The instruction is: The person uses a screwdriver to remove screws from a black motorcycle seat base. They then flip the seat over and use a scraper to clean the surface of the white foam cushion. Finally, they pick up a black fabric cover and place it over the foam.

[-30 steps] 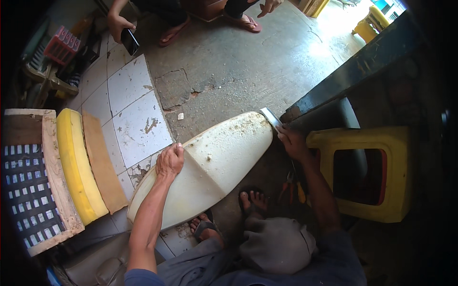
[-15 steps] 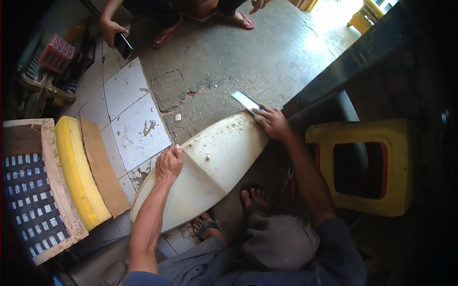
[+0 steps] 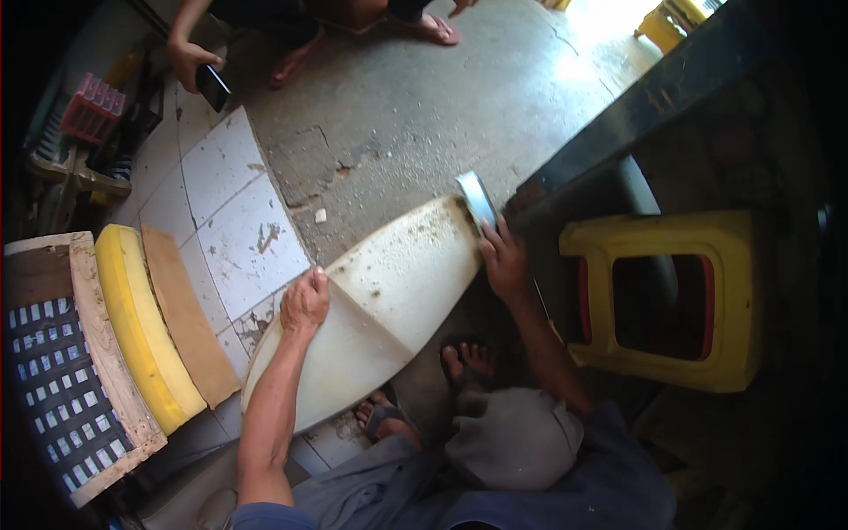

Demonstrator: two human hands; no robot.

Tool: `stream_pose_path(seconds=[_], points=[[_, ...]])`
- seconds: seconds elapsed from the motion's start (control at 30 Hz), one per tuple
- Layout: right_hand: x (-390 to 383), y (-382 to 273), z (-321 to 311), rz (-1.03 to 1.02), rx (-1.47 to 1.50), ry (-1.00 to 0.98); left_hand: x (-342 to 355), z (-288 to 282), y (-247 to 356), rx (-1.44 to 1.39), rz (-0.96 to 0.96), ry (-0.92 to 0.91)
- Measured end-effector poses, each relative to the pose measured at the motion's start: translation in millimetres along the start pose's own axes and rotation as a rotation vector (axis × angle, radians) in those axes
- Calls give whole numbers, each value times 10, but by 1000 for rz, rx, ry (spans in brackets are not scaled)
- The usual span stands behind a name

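Note:
A long white foam seat piece point(image 3: 371, 353) lies diagonally in front of me, spotted and sprinkled with crumbs at its far end. My left hand point(image 3: 303, 302) is closed on the far edge of its middle. My right hand point(image 3: 502, 258) grips a flat, shiny metal tool point(image 3: 475, 196) against the right end of the foam, with the tool's tip poking out past it. The underside of that end and my right thumb are hidden.
A co-worker's hand point(image 3: 189, 64) holds a phone point(image 3: 213, 87) above. To my left are a wooden frame with webbing point(image 3: 117, 349), yellow foam point(image 3: 150, 331) and brown board point(image 3: 190, 322). At right are a yellow stool point(image 3: 742, 300) and dark post point(image 3: 645, 97).
My right hand moved the tool left over the foam's end, then back right, turning it more upright. The foam shifted slightly up and left in view. The co-worker's phone appears farther left.

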State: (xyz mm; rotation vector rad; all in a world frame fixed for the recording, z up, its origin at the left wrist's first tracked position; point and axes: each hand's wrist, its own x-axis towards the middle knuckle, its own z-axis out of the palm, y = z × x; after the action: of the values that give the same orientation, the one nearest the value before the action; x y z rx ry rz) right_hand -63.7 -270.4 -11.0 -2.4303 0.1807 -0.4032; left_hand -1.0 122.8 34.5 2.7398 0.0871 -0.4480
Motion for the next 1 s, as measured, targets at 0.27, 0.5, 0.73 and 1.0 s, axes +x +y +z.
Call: stream_pose_path(seconds=[0.27, 0.5, 0.73, 1.0], points=[[210, -380, 70, -12, -236, 121, 16, -16, 70, 28, -32, -56], [105, -338, 4, 47, -305, 125, 69, 52, -36, 42, -51, -30], [-33, -575, 258, -134, -320, 165, 44, -35, 1, 10, -2, 47], [-143, -751, 213, -172, -349, 110, -20, -18, -68, 7, 3, 72]])
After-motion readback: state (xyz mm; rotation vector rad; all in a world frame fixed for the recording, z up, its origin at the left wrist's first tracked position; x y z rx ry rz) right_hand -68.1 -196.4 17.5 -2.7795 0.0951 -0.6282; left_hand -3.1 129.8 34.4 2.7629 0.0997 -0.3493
